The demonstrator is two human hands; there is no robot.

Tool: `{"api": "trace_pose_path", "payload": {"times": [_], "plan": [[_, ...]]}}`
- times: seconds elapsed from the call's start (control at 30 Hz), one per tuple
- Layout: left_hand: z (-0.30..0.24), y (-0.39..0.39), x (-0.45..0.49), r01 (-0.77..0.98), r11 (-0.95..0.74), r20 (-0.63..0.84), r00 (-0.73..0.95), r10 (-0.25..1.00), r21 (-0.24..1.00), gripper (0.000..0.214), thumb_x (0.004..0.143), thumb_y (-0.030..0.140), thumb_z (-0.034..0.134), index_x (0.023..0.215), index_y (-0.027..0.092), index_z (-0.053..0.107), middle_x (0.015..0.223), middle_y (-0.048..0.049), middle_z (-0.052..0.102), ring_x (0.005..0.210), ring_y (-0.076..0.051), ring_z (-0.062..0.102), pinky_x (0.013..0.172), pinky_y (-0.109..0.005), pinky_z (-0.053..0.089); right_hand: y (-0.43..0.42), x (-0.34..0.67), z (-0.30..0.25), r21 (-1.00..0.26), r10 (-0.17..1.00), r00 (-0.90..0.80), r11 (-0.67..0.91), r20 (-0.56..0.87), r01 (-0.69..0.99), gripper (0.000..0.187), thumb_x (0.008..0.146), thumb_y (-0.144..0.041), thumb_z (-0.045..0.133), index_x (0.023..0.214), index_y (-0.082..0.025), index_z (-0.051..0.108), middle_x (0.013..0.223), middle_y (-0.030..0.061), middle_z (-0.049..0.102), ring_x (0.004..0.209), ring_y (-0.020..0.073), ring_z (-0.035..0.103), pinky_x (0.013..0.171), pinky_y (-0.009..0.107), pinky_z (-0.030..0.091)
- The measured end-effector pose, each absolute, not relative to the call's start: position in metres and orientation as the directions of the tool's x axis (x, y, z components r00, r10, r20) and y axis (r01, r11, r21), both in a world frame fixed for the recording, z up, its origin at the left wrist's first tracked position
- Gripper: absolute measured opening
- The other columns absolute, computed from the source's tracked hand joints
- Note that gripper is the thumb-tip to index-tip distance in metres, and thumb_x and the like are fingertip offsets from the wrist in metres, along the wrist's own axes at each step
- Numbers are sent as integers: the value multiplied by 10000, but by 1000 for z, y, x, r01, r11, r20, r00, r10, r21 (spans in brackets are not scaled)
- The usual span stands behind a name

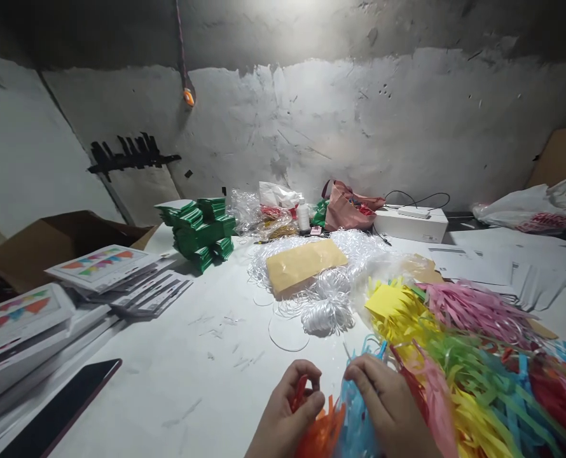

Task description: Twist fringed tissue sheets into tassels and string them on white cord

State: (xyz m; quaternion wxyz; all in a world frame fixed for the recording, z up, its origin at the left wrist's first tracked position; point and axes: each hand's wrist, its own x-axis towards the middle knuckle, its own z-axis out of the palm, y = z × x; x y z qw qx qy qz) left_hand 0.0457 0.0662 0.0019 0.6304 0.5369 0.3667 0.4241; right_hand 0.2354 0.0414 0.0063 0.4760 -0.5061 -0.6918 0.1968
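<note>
My left hand (287, 413) is at the bottom centre, fingers pinched on a red-orange paper fringe piece (318, 436). My right hand (390, 407) is just to its right, fingers curled over a light blue paper fringe (357, 426). Both hands sit at the near end of a long heap of coloured paper fringes (478, 375) in yellow, pink, green, blue and red that runs off to the right. Behind the heap lie coils of white cord (328, 308) with a tan envelope (304, 264) on top.
Stacks of printed cards (104, 267) and a dark phone (61, 410) lie on the left of the white table (187, 356). Green packets (201, 232), a pink bag (347, 207), a white box (411, 222) and plastic bags (535, 207) stand along the back wall.
</note>
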Motion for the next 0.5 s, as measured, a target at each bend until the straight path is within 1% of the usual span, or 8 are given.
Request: {"api": "trace_pose_path", "payload": {"times": [0.07,0.13,0.2,0.3,0.37,0.43,0.5], "plan": [[0,68,48,-188,142,-53,416,908,972,348,762,477,773,912,221,593,783,55,468,594,-86,347,588,-234,302,39,240,8,-781,892,-1,395,451,483,324,1047,-351,388,815,-233,580,736,-14,622,684,145,601,637,240,436],[-3,68,51,-256,223,-94,436,895,940,379,745,518,743,911,201,617,756,52,462,574,-84,325,574,-239,281,37,239,9,-758,887,-73,431,457,489,333,1047,-365,396,798,-232,573,715,-18,611,658,140,588,618,235,424],[-6,67,54,-292,256,-111,433,894,921,429,770,585,674,906,179,651,726,39,462,595,-105,335,583,-249,289,34,235,8,-713,873,-167,472,457,519,334,1046,-355,402,782,-229,563,706,-17,608,641,132,584,605,228,421],[-7,64,55,-249,220,-98,425,900,943,427,853,601,601,881,180,664,677,35,446,649,-141,361,630,-268,324,33,226,1,-634,839,-231,528,493,565,334,1048,-318,392,780,-225,568,694,-13,611,614,121,584,587,220,417],[-5,63,54,-225,192,-81,425,902,955,391,868,581,611,873,193,658,702,28,469,674,-150,379,664,-279,348,33,221,-5,-585,810,-243,561,533,586,347,1050,-302,374,779,-224,576,683,-9,613,598,120,587,577,219,418],[-4,62,54,-216,172,-61,441,895,961,380,871,581,615,875,202,651,749,16,503,708,-161,408,699,-289,370,34,216,-11,-555,789,-230,576,570,601,377,1057,-313,356,770,-223,584,665,-6,612,583,122,589,565,223,415],[-4,62,55,-204,155,-44,464,885,967,387,875,592,610,850,206,628,765,14,501,718,-162,414,718,-292,374,35,213,-15,-546,779,-197,573,596,612,419,1065,-339,336,754,-221,590,652,-4,611,574,123,592,559,228,412]]}}
